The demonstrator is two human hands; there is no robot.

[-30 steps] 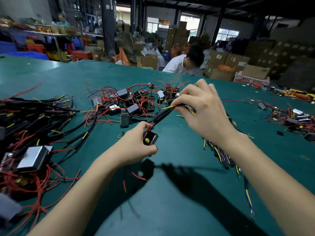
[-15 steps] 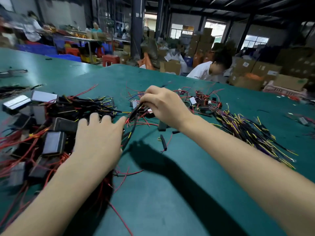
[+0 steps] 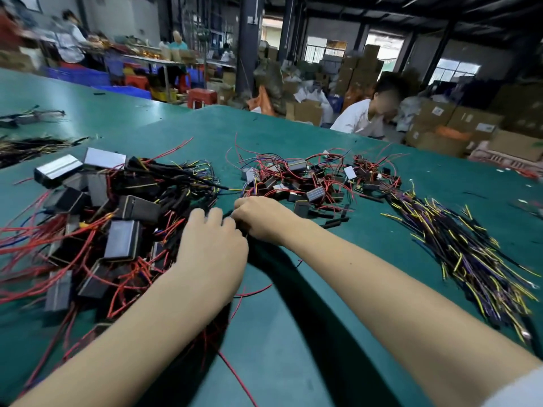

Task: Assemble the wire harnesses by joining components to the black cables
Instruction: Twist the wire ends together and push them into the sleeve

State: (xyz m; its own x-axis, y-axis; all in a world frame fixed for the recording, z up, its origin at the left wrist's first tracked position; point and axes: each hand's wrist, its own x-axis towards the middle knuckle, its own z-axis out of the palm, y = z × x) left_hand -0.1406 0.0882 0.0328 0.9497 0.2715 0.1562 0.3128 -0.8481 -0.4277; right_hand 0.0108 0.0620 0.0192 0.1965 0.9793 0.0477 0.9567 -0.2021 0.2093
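Note:
My right hand [image 3: 263,218] is curled low on the green table [image 3: 296,342] and grips a black cable [image 3: 227,214] that shows between my two hands. Just left of it, my left hand [image 3: 211,248] lies with its fingers stretched over the edge of a big heap of joined harnesses [image 3: 117,218], black boxes tangled with red wires and black cables. The cable's far end is hidden under my hands. A smaller pile of loose components [image 3: 308,183] with red wires lies beyond my right hand. A bundle of black cables [image 3: 470,254] with yellow and purple ends lies at the right.
Short black sleeve pieces [image 3: 335,223] lie beside the component pile. More cable bundles [image 3: 32,143] sit at the far left. A person in a white shirt [image 3: 361,116] bends down past the table's far edge, among stacked cardboard boxes [image 3: 458,118].
Both hands moved left from the table's middle to the heap of joined harnesses, carrying the cable with its component. The left hand released the component and spread; the right hand has lowered onto the table.

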